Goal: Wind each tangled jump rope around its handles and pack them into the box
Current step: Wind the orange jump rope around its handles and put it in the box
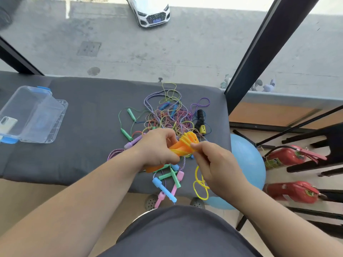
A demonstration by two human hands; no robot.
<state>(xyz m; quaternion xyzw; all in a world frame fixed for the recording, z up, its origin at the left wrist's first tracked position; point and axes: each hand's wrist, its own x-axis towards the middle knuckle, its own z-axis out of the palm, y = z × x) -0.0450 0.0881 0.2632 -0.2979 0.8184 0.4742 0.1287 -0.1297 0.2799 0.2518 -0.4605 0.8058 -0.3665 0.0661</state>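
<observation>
Left hand (157, 151) grips the orange handles (176, 146), right hand (215, 164) pinches the yellow rope (187, 140) over the tabletop (83, 127) pile. It's likely light, springy and slick, so hold the handles and keep the cord taut.

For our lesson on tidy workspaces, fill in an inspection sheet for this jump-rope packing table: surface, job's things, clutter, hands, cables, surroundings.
Surface: grey covered table by a window.
Job's things: open clear box at left, no rope seen inside; tangled ropes mid-table; orange handles with yellow rope partly wound, a loop hanging.
Clutter: pale phone-like item at the box.
Hands: left hand grips the orange handles; right hand pinches the yellow rope.
Cables: nothing seen.
Surroundings: blue ball and two fire extinguishers on the floor, right; white car outside.
</observation>
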